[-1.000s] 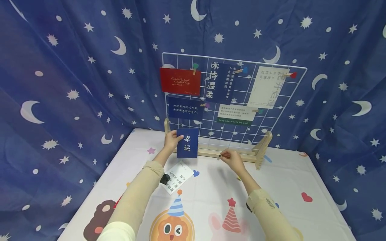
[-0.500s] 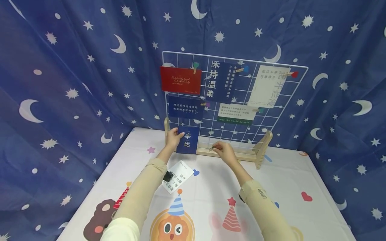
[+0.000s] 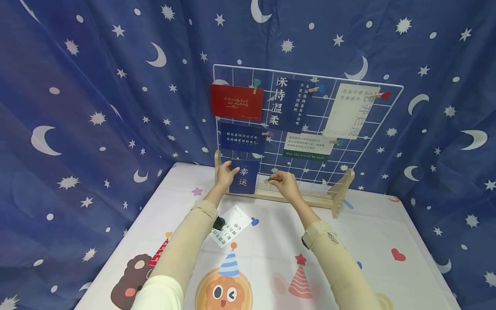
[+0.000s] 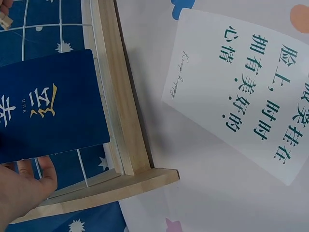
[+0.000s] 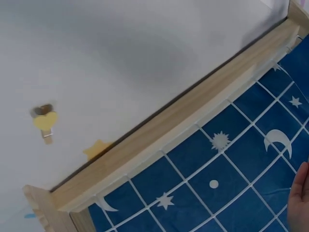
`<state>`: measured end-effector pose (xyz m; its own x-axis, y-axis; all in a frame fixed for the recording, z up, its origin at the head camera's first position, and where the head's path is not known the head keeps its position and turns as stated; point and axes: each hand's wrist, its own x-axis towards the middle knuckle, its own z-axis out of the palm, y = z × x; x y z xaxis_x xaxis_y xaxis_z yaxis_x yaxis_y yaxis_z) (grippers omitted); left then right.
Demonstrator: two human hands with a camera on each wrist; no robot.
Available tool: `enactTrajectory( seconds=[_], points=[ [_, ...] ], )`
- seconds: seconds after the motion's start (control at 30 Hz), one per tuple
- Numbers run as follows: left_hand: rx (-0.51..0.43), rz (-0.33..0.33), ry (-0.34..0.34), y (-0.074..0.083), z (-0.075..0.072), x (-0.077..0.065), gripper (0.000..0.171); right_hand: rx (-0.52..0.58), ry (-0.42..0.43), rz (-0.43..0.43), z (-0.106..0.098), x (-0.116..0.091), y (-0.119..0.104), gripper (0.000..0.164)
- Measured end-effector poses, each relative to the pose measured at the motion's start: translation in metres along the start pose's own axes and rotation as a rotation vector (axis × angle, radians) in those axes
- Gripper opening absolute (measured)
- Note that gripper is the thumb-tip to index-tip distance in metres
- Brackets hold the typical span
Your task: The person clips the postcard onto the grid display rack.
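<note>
My left hand [image 3: 226, 175] grips the left edge of a dark blue card [image 3: 248, 183] with white and gold characters, thumb in front. The card stands upright against the lower left of the white wire grid [image 3: 240, 68], below another clipped blue card [image 3: 242, 138]. In the left wrist view, fingers [image 4: 47, 176] show behind the card. Just right of it, my right hand [image 3: 286, 185] pinches a small wooden clothespin [image 4: 6, 20] that points toward the card. Only the edge of this hand appears in the right wrist view.
A red card [image 3: 237, 102], a tall blue card [image 3: 288, 105] and white cards hang clipped higher on the grid. Its wooden base [image 3: 314, 201] stands on the table. A white card [image 3: 234, 224] and a yellow heart clothespin [image 5: 46, 121] lie in front.
My left hand has raised the blue card slightly, up against the grid. My right hand has moved left and up with the clothespin, close to the card's right edge.
</note>
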<state>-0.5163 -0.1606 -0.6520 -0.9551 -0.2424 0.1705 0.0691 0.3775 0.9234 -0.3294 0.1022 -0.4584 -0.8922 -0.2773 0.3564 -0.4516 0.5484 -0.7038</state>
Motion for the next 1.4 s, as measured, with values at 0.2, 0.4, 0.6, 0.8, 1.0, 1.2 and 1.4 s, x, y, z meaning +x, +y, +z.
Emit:
enactTrajectory(
  seconds=[0.2, 0.4, 0.6, 0.8, 1.0, 1.2, 1.4],
  points=[
    [-0.114, 0.003, -0.051, 0.058, -0.027, -0.038, 0.064, 0.033, 0.066, 0.03, -0.001, 0.011, -0.006, 0.009],
    [-0.12, -0.036, -0.09, 0.027, -0.006, -0.006, 0.069, 0.102, 0.21, 0.123, 0.001, 0.024, -0.012, 0.01],
    [-0.146, -0.028, -0.071, -0.055, 0.037, 0.059, 0.074, 0.204, 0.333, 0.22, 0.01, 0.032, -0.019, 0.013],
    [-0.1, -0.017, -0.041, -0.099, 0.061, 0.106, 0.064, 0.295, 0.398, 0.275, 0.019, 0.039, -0.022, 0.014],
    [-0.126, -0.015, -0.048, -0.058, 0.043, 0.072, 0.069, 0.331, 0.429, 0.3, 0.024, 0.043, -0.022, 0.015],
    [-0.103, -0.011, -0.066, 0.028, 0.013, 0.011, 0.061, 0.341, 0.45, 0.312, 0.026, 0.045, -0.02, 0.015],
    [-0.175, 0.016, -0.061, 0.075, -0.006, -0.023, 0.042, 0.366, 0.427, 0.322, 0.028, 0.048, -0.018, 0.018]
  ],
)
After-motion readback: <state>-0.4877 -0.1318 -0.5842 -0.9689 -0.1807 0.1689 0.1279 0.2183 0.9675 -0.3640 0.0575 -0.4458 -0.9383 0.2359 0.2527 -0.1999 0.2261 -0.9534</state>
